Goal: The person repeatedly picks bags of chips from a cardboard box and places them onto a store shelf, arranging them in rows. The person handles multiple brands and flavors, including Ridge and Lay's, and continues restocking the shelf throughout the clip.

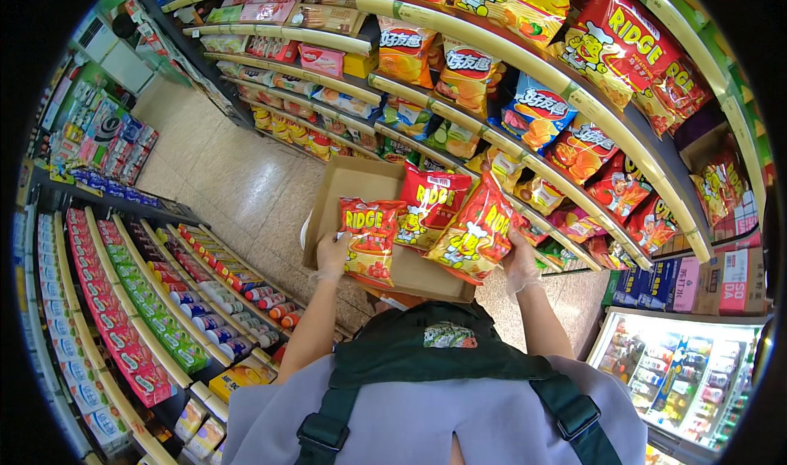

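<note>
My left hand [332,255], in a thin clear glove, grips the left edge of a small red-and-yellow bag of potato chips [371,241]. In my right hand [522,258], gloved the same way, is the right side of a larger red-and-yellow chip bag [472,231], held tilted. Between the two, another red chip bag [433,204] lies in or over a shallow open cardboard box [352,174]. The box is in front of my body, below the held bags. What supports the box is mostly hidden; a pale rounded edge shows at its left.
Curved-looking shelves of chip bags [535,110] rise ahead and to the right. Shelves of cartons and bottles [141,305] stand at the left, beside a tiled aisle [227,158]. A lit drinks cooler [682,373] and stacked cartons [707,284] are at the right.
</note>
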The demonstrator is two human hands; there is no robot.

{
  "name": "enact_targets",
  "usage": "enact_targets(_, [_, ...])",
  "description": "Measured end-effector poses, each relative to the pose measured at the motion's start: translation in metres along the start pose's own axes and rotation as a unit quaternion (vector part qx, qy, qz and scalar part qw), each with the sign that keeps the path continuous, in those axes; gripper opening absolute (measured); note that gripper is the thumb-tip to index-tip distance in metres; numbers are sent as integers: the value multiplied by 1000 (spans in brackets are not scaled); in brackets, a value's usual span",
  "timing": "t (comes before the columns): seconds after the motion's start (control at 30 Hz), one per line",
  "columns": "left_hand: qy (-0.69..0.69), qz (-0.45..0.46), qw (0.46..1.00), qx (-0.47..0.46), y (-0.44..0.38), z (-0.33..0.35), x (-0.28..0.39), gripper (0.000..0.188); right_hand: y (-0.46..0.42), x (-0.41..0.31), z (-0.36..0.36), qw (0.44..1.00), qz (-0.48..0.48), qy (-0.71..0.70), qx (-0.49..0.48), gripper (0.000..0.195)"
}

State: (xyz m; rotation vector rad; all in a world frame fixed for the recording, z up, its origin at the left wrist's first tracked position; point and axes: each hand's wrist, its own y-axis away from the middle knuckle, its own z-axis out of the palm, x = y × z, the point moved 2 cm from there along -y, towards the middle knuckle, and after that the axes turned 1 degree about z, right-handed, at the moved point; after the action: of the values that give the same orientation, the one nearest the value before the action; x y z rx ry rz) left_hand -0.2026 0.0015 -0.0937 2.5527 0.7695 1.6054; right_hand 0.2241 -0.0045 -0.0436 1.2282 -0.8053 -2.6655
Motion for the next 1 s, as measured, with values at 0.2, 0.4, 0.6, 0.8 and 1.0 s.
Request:
enact_targets(0.2, [153, 22, 988, 22, -8, 2, -17, 22, 5, 6, 4, 998, 18, 44, 39, 35])
enact_targets(0.4, [221, 19, 973, 64, -10, -11, -12, 18, 26, 46, 33, 951, 93, 295, 11, 24])
enact_targets(0.6, [192, 14, 979, 68, -2, -10, -15, 18, -28, 32, 56, 919, -35, 391, 11, 82])
enact_targets(0.8, [118, 33, 991, 51, 19, -5, -15, 19, -58, 10, 117, 957, 89, 274, 12, 46])
enact_targets(1.0, [116, 33, 992, 38, 27, 0, -1, 20, -89, 28, 112, 975, 87, 200, 29, 27])
